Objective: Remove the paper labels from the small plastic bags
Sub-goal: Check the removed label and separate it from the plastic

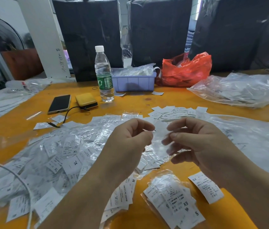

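Above the orange table, my left hand (130,139) and my right hand (195,141) hold one small clear plastic bag (159,146) between them. My left thumb and forefinger pinch its left top edge, while my right fingers pinch its right side. A white paper label (161,129) shows at the bag's top between the two hands. A large heap of bagged labels (61,156) lies to the left, beneath my left forearm. A stack of loose labels (175,112) lies beyond my hands. More bagged labels (175,200) sit near the front edge.
A water bottle (104,75), phone (59,104) and yellow case (86,100) stand at the back left. Behind them are a purple bin (133,82) and a red bag (186,70). Clear plastic sheeting (239,90) lies at the right. A white cable (21,180) crosses the heap.
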Available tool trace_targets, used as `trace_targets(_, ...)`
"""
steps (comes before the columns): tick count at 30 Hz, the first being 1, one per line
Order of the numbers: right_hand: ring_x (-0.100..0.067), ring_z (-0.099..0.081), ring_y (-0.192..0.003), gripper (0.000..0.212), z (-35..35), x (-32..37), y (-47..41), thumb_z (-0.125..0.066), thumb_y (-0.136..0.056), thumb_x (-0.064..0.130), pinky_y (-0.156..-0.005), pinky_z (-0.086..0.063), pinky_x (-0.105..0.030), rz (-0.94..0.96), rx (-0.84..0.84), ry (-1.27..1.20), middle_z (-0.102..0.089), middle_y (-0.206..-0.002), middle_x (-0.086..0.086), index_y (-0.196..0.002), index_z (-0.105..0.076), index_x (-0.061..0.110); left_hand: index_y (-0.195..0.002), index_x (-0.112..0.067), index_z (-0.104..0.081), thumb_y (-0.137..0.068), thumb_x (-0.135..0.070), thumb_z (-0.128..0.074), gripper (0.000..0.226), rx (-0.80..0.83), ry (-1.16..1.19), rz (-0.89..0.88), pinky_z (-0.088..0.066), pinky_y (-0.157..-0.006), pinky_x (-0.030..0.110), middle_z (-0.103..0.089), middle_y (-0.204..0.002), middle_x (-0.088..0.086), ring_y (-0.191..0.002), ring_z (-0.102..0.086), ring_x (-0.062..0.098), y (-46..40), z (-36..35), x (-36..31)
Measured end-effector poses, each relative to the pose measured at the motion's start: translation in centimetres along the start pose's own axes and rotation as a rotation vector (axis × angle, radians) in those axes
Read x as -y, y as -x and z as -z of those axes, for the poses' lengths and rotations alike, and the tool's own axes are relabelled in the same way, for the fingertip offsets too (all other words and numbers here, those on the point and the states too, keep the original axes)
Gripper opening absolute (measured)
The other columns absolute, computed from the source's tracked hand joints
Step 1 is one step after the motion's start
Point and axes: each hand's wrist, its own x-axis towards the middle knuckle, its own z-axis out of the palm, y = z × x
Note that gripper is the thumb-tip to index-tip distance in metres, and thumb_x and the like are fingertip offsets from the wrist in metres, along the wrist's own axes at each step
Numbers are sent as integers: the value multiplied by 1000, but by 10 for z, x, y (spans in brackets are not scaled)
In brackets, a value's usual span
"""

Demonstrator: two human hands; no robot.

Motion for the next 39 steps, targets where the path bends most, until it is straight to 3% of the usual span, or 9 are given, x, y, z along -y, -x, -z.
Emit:
trace_targets(5,-26,-71,-66,21,-3,-1,1,-56,-94,1,-54,-59,-33,26,-52,37,-75,-81,-14,-111,-60,13,-82,-28,-70,-72,-57,-62,32,134,-42,78,-44,-66,29,-65,-70,-10,-65,-59,5,1,-4,-2)
trace_targets(11,-21,-72,-70,21,1,0,3,-60,-93,8,-61,-60,-31,148,-12,319,-74,-78,-6,-109,-59,22,-75,-17,-67,-90,-25,-64,17,67,-32,108,-44,-63,28,-67,-66,-6,-59,-58,6,-1,-2,-1)
trace_targets(15,-15,-68,-63,20,7,3,3,-63,-89,3,-55,-55,-25,205,28,520,-73,-73,-2,-96,-62,21,-74,-16,-64,-94,-27,-60,23,19,76,132,-46,-62,29,-69,-69,-3,-60,-59,8,-1,-4,-1)
trace_targets(20,-14,-66,-61,22,9,-1,-1,-69,-84,3,-53,-52,-24,191,9,475,-72,-71,-2,-95,-61,21,-94,-9,-66,-96,-31,-55,24,51,253,125,-52,-59,24,-71,-78,2,-66,-63,12,1,-11,-1)
trace_targets(25,-20,-68,-68,23,13,4,-3,-71,-84,6,-57,-54,-28,69,90,463,-72,-75,-4,-100,-60,19,-88,-13,-70,-92,-13,-63,8,59,182,33,-51,-62,23,-69,-75,-2,-67,-61,9,4,-14,-2)
trace_targets(30,-2,-59,-68,22,27,17,3,-73,-81,21,-64,-52,-27,53,261,1049,-65,-82,19,-91,-60,36,-76,-20,-70,-86,-22,-70,11,28,121,67,-42,-62,27,-56,-59,-7,-54,-49,6,3,-11,-1)
trace_targets(33,4,-54,-82,35,32,21,9,-74,-77,32,-70,-53,-28,-119,414,1257,-52,-94,37,-101,-53,47,-76,-19,-71,-84,-20,-72,9,31,119,114,-39,-61,26,-50,-56,-11,-48,-45,3,1,-13,-1)
trace_targets(36,3,-52,-89,49,33,23,12,-75,-75,30,-74,-52,-26,-257,456,1336,-49,-96,34,-107,-46,54,-73,-20,-72,-86,-18,-68,14,43,128,153,-38,-63,27,-49,-52,-15,-49,-46,2,1,-14,-1)
trace_targets(39,-1,-53,-90,47,31,19,10,-72,-79,22,-70,-51,-25,-252,443,1380,-52,-98,26,-105,-47,51,-72,-19,-70,-87,-15,-65,16,50,165,169,-40,-61,28,-50,-59,-6,-59,-44,12,0,-14,0)
